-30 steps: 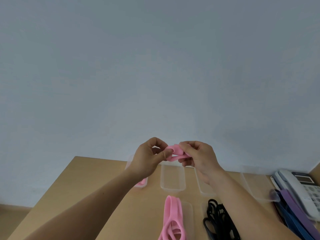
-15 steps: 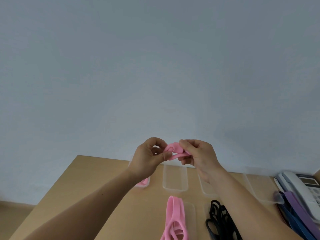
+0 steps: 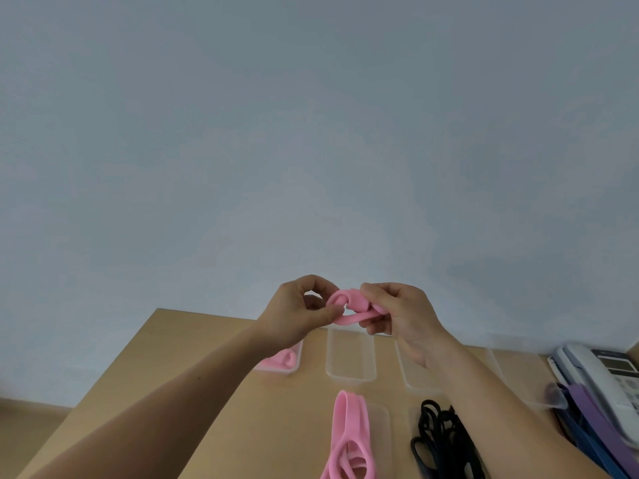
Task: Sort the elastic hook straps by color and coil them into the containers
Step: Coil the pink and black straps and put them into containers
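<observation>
The left hand (image 3: pixel 294 312) and right hand (image 3: pixel 404 319) pinched the half-coiled pink strap (image 3: pixel 349 305), which might spring open if either grip slackened.

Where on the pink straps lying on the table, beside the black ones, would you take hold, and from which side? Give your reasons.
Probably the far rounded end of the pink straps, where the bands lie bunched and look narrow enough to pinch across. Come from above and the left: the black straps crowd the right side, while bare table lies on the left.
</observation>
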Demonstrator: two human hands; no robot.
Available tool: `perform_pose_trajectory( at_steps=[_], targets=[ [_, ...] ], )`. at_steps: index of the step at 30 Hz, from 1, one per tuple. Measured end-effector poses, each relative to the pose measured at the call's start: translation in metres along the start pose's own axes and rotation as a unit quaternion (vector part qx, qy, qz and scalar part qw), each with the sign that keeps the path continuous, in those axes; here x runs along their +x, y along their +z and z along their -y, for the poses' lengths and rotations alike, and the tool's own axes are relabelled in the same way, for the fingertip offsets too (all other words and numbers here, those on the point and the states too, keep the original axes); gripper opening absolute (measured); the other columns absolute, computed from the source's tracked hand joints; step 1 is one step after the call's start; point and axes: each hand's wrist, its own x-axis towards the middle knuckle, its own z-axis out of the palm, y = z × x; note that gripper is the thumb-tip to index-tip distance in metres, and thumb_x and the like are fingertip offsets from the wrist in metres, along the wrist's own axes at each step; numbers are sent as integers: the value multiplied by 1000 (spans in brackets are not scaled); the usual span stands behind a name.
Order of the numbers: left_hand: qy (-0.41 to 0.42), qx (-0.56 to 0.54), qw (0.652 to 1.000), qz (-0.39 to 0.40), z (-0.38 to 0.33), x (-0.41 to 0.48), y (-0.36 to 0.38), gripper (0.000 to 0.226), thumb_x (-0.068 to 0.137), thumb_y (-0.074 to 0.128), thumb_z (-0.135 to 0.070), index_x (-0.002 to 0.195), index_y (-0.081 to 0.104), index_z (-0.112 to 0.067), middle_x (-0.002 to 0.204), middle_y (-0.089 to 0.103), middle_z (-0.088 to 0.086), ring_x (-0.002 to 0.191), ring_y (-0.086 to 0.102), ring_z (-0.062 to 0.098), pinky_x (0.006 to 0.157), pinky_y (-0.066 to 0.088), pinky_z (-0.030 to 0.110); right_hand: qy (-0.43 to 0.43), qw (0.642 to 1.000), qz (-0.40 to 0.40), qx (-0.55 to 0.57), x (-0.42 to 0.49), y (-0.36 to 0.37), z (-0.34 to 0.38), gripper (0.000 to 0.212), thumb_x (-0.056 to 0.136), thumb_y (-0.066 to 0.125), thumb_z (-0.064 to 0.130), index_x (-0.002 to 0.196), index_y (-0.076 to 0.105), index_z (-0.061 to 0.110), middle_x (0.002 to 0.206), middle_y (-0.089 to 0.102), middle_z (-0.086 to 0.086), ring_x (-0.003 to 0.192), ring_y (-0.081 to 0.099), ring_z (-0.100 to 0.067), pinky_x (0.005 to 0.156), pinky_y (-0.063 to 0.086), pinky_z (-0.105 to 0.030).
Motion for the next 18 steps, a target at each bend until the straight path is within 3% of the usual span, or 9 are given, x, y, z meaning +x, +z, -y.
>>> perform_pose_trajectory(
  at_steps=[3, 5, 8, 11, 14, 18],
  targets=[
    [-25, -21, 999, 25, -5, -1, -3, 31, 76, 82, -48, 95, 71, -27, 90, 77, 4, 83, 73, 15, 69, 52, 16, 16, 999, 14, 27, -2, -6, 0, 28, 87, 73, 26, 86, 74, -1, 72, 70, -16, 56, 63, -24, 50, 52, -27],
    [-40, -25, 998, 28, -5, -1, -3, 34, 73, 84, -50, 95, 73, -27, 91, 77, 3, 83, 73, 12, 66, 50, 12, 21, 999, 14, 36, -2, -9, -2, 27, 86, 73, 27, 82, 75, 1, 72, 70, -16, 55, 63, -24, 49, 51, -28],
    [-39, -49, 997, 42, -1, 0, -1, 27, 78, 84, -38, 95, 76, -19, 99, 76, 7, 95, 73, 25, 77, 56, 23, 23, 999, 18, 38, -5, -9, -3, 29, 78, 77, 32, 79, 75, 3, 71, 70, -15, 56, 65, -25, 48, 51, -27],
    [-21, -79, 996, 30, 4, 2, -1, 17, 84, 78, -19, 97, 77, -8, 102, 75, 14, 100, 71, 34, 89, 58, 39, 23, 998, 17, 55, -5, -10, -2, 45, 67, 79, 38, 84, 73, -2, 71, 69, -16, 55, 64, -25, 46, 51, -27],
    [-16, -116, 993, 36, 7, 3, 0, 17, 88, 73, -12, 102, 75, -3, 106, 73, 19, 104, 70, 36, 91, 56, 40, 14, 998, 17, 59, -5, -12, 1, 48, 66, 79, 39, 86, 72, -4, 71, 69, -16, 54, 63, -25, 46, 51, -27],
    [-14, -104, 994, 41, 5, 2, 2, 20, 88, 75, -18, 100, 73, -3, 102, 73, 20, 99, 70, 35, 91, 56, 41, 10, 998, 25, 52, -5, -13, 3, 47, 66, 78, 38, 87, 72, -4, 73, 70, -17, 56, 64, -27, 47, 52, -29]
  ],
)
